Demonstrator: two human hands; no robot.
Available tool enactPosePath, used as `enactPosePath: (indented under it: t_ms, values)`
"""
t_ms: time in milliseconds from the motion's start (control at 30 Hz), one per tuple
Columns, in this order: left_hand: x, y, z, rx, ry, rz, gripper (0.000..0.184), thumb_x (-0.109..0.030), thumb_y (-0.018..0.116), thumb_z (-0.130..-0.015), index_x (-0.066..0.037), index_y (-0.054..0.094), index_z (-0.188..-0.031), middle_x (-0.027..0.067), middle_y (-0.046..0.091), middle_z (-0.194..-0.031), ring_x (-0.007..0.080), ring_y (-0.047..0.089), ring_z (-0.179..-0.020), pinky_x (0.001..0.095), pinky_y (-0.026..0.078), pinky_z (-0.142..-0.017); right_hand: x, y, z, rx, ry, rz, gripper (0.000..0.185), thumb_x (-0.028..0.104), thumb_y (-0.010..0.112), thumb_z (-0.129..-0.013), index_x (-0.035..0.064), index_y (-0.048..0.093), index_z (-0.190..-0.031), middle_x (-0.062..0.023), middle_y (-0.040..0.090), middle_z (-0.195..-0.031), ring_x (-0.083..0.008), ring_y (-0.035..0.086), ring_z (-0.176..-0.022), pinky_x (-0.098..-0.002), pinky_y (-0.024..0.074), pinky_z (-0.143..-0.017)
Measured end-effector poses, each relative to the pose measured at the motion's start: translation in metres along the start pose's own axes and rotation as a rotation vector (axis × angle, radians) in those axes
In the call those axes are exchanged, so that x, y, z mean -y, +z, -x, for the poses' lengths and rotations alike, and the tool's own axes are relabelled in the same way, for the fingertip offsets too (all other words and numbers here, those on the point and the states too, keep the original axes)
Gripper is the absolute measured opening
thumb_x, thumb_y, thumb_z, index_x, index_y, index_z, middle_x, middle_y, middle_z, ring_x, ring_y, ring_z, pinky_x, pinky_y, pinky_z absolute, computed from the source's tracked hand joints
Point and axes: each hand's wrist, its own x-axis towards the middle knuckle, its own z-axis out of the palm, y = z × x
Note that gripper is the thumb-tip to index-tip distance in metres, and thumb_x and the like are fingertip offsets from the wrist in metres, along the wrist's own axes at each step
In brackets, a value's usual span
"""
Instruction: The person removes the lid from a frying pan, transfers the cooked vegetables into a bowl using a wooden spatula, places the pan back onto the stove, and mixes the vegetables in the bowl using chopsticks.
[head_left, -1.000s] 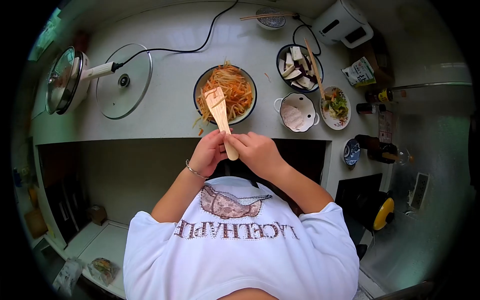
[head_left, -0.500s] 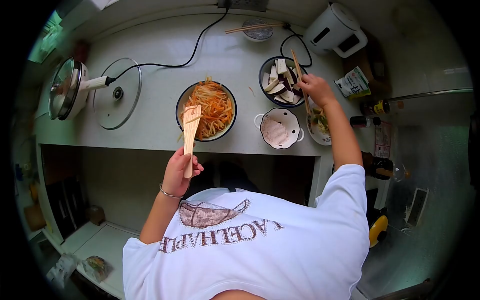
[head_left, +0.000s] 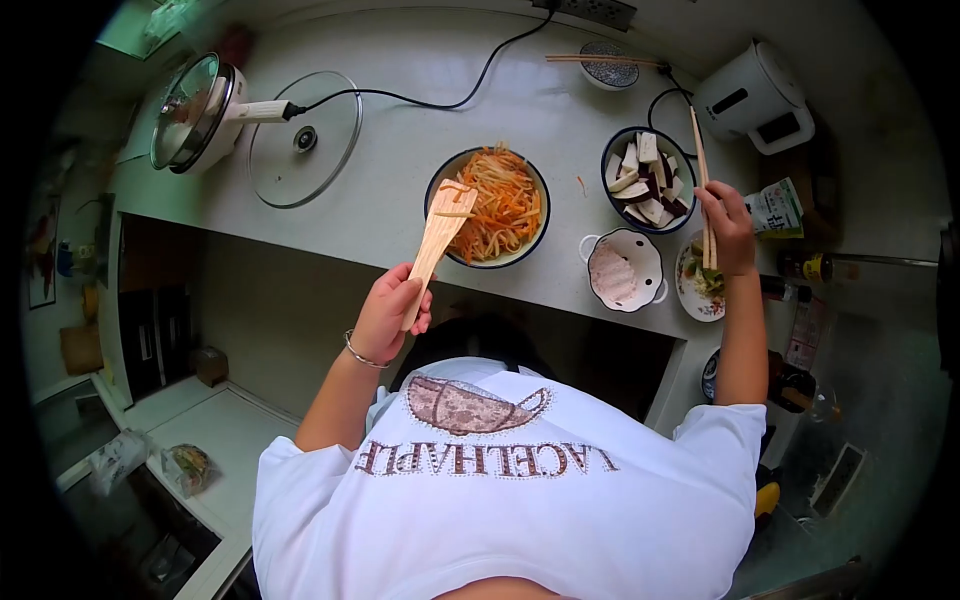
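My left hand point(head_left: 392, 312) grips the handle of a wooden spatula point(head_left: 438, 235). The blade, carrying a few shreds, leans over the near-left rim of a bowl point(head_left: 546, 222) heaped with shredded carrot and pale shreds point(head_left: 500, 200). In my right hand point(head_left: 728, 225) is a pair of chopsticks point(head_left: 701, 160), their lower ends over chopped green vegetables point(head_left: 708, 284) on a small plate point(head_left: 690, 308). Left of that hand stands a dark-rimmed bowl point(head_left: 606, 168) of cut eggplant point(head_left: 650, 182). A white two-handled bowl point(head_left: 648, 262) holds pinkish-white powder.
At the left sit an electric pan point(head_left: 205, 115) and a glass lid point(head_left: 305, 170). A black cord point(head_left: 430, 103) crosses the counter. Behind are a patterned small bowl point(head_left: 610, 70) with chopsticks across it and a white kettle point(head_left: 750, 95). A packet point(head_left: 775, 208) and bottles line the right.
The view has shifted, so the counter things appear farther right. My right hand has come nearer to me, bringing the chopsticks' ends farther over the small plate. My left hand still holds the spatula.
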Motion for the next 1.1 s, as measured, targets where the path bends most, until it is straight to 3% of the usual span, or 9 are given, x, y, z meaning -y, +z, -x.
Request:
enactPosePath:
  t_ms: [100,133,267,433,600,733,833,1000,1100]
  values:
    - [-0.004,-0.004,-0.001,-0.012,-0.006,-0.018,0.017,-0.012,0.04,-0.088,0.0,0.048,-0.097,0.0038,0.05,-0.064,0.0087,0.044,-0.042,0.0186,0.037,-0.038,0.092,0.004,-0.011,-0.336,0.325,-0.324,0.016,-0.002,0.065,-0.074,0.0028,0.064,-0.089,-0.0092,0.059,-0.087,-0.0201,0.059,-0.078,-0.0267,0.0486,-0.067]
    - [-0.004,-0.005,-0.001,-0.015,-0.013,-0.024,0.018,-0.011,0.039,-0.087,0.001,0.048,-0.097,0.0043,0.049,-0.065,0.0084,0.042,-0.041,0.0185,0.035,-0.037,0.12,0.011,-0.004,-0.302,0.433,-0.537,0.016,-0.003,0.064,-0.074,0.0018,0.063,-0.089,-0.0095,0.06,-0.089,-0.019,0.06,-0.078,-0.0258,0.0484,-0.067]
    - [-0.011,-0.008,-0.002,-0.021,-0.023,-0.009,0.018,-0.011,0.039,-0.087,0.002,0.049,-0.095,0.0047,0.049,-0.063,0.0077,0.041,-0.04,0.018,0.035,-0.036,0.204,0.038,0.01,-0.191,0.378,-0.959,0.02,-0.006,0.063,-0.073,-0.0004,0.064,-0.092,-0.0104,0.062,-0.087,-0.0183,0.061,-0.077,-0.0244,0.0494,-0.068]
    - [-0.018,-0.024,0.003,0.075,-0.064,0.023,0.018,-0.009,0.038,-0.086,0.003,0.049,-0.093,0.0048,0.051,-0.063,0.0076,0.042,-0.04,0.0178,0.035,-0.036,0.22,0.057,-0.003,-0.195,0.226,-0.818,0.022,-0.008,0.063,-0.072,-0.0001,0.064,-0.092,-0.011,0.062,-0.088,-0.0193,0.062,-0.077,-0.0255,0.0503,-0.068]
    - [-0.018,-0.039,0.008,0.087,-0.046,0.026,0.018,-0.009,0.039,-0.086,0.003,0.051,-0.094,0.0045,0.051,-0.063,0.0067,0.042,-0.04,0.0169,0.035,-0.036,0.206,0.068,-0.004,-0.193,0.417,-0.738,0.021,-0.007,0.063,-0.072,-0.0002,0.064,-0.092,-0.0102,0.062,-0.088,-0.0189,0.062,-0.076,-0.0253,0.0504,-0.066]
    - [-0.02,-0.042,0.011,0.104,-0.043,0.03,0.018,-0.009,0.04,-0.085,0.003,0.051,-0.094,0.0042,0.051,-0.063,0.0065,0.042,-0.04,0.0169,0.035,-0.036,0.229,0.062,-0.016,-0.214,0.136,-0.792,0.022,-0.009,0.064,-0.071,0.0004,0.064,-0.091,-0.011,0.062,-0.088,-0.0219,0.062,-0.078,-0.0278,0.051,-0.068]
    - [-0.021,-0.042,0.012,0.112,-0.054,0.008,0.019,-0.009,0.04,-0.085,0.004,0.051,-0.094,0.004,0.051,-0.062,0.0063,0.042,-0.04,0.0168,0.035,-0.036,0.22,0.073,-0.019,-0.178,0.269,-0.69,0.021,-0.008,0.064,-0.072,-0.0003,0.064,-0.092,-0.0108,0.063,-0.088,-0.0204,0.063,-0.079,-0.0265,0.0506,-0.068]
    - [-0.025,-0.047,0.014,0.126,-0.055,-0.003,0.019,-0.009,0.041,-0.085,0.004,0.051,-0.094,0.0034,0.051,-0.061,0.0059,0.042,-0.04,0.0165,0.036,-0.036,0.235,0.061,-0.025,-0.255,0.115,-0.737,0.021,-0.008,0.065,-0.07,-0.0012,0.064,-0.089,-0.0104,0.062,-0.086,-0.0216,0.062,-0.077,-0.0281,0.0509,-0.068]
    - [-0.026,-0.047,0.014,0.121,-0.057,-0.017,0.019,-0.009,0.041,-0.084,0.003,0.052,-0.094,0.0032,0.051,-0.061,0.0057,0.042,-0.04,0.0164,0.036,-0.036,0.23,0.075,-0.02,-0.199,0.186,-0.721,0.022,-0.008,0.065,-0.069,-0.0007,0.064,-0.09,-0.0101,0.062,-0.086,-0.0212,0.063,-0.078,-0.0278,0.0509,-0.069]
